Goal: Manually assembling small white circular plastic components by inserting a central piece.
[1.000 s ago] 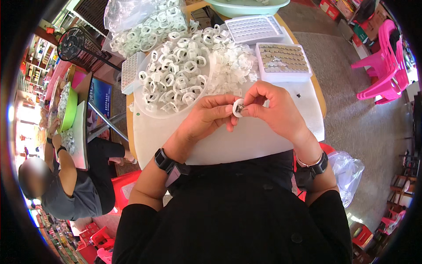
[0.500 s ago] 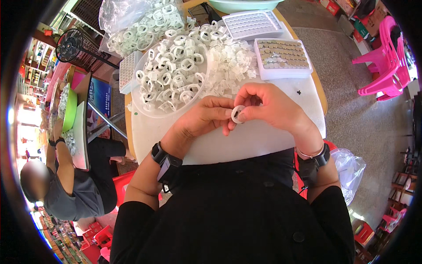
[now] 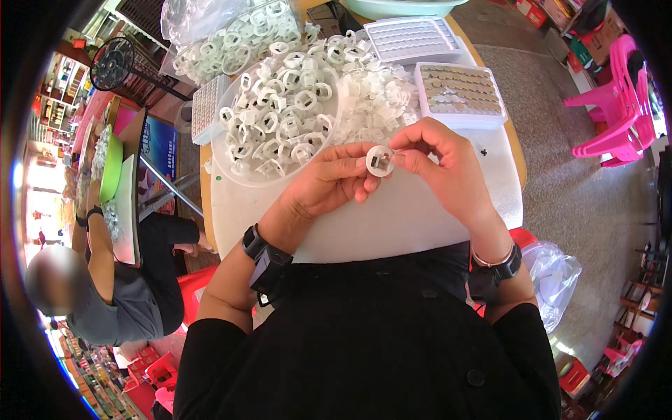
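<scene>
We hold a round white plastic part (image 3: 379,162)
Left hand (image 3: 329,178) grips one edge — right hand (image 3: 452,165) pinches the other.

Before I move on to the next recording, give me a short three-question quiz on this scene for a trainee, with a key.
1. True or false: the left hand grips a round white piece by its left edge.

2. From the person's seat, where does the loose heap of small pale pieces lie relative to the round tray?
A) to its left
B) to its right
C) between it and the person

3. Fill in the blank: the basin at the left side of the picture is bright ____.

Key: 1. True. 2. B. 3. Green.
</scene>
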`<action>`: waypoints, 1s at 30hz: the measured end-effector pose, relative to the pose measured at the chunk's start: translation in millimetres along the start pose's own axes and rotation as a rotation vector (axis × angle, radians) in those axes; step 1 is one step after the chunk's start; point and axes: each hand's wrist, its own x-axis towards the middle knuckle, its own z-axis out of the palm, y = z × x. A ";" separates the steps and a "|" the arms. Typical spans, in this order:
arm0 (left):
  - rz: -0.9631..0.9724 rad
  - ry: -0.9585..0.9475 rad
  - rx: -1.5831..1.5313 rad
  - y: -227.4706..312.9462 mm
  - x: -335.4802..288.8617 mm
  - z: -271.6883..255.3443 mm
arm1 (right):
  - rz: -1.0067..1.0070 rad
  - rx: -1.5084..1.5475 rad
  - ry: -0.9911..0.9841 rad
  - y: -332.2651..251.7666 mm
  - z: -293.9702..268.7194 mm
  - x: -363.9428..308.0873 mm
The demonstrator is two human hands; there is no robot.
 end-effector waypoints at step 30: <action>0.359 0.433 0.826 -13.9 2.8 19.9 | -0.065 -0.397 0.073 23.7 9.6 -19.2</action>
